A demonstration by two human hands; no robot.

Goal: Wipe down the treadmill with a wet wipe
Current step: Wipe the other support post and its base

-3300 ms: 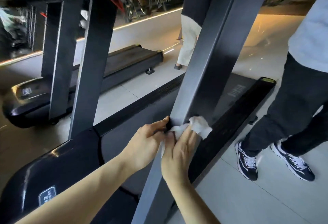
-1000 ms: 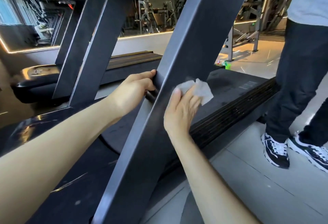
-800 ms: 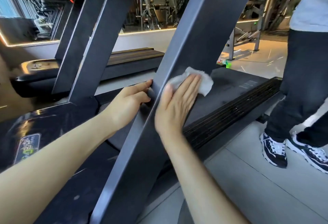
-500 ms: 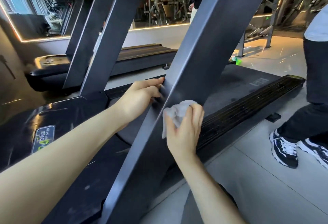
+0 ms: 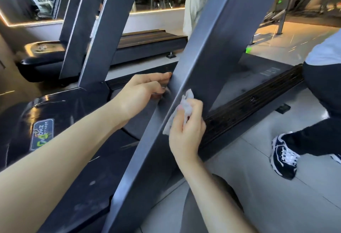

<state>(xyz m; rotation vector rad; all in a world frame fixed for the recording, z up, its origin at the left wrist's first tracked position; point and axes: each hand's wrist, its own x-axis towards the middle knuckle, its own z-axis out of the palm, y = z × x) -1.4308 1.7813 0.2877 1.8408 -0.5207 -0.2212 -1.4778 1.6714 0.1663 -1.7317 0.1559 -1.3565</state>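
Head view shows the right hand (image 5: 186,131) clutching the bunched wipe (image 5: 185,105) against the near edge of the treadmill's (image 5: 249,107) upright (image 5: 206,53), left hand (image 5: 140,94) gripping its far edge; spreading the wipe flat and stroking lengthwise under firm pressure should clean better.

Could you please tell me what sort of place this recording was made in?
Most likely a gym. The right hand holds a wet wipe against the slanted upright of a treadmill, a second treadmill stands just beyond it, and metal exercise frames line the background.
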